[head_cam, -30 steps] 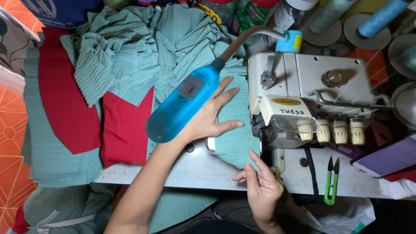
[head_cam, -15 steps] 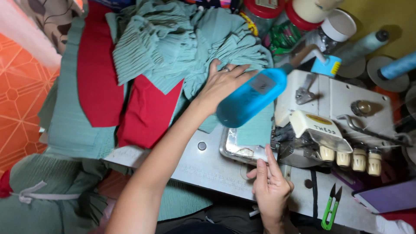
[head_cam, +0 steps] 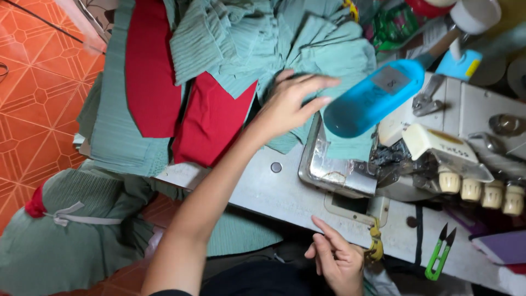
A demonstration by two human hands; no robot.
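Fingers (head_cam: 315,87) of the left hand (head_cam: 287,104) are spread open and laid flat on the pleated green fabric (head_cam: 257,49), just beside a blue lamp (head_cam: 372,98) on the sewing machine (head_cam: 438,148). The right hand (head_cam: 337,260) is loosely open, empty, at the table (head_cam: 274,192) edge. Red cloth (head_cam: 211,120) is overlapped by the green pieces. Green snips (head_cam: 440,259) lie on the table; orange floor tiles (head_cam: 38,82) are seen beyond.

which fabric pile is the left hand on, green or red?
The left hand rests on the pleated green fabric heaped beside the sewing machine. The red fabric lies flat and smooth just below the wrist, untouched.
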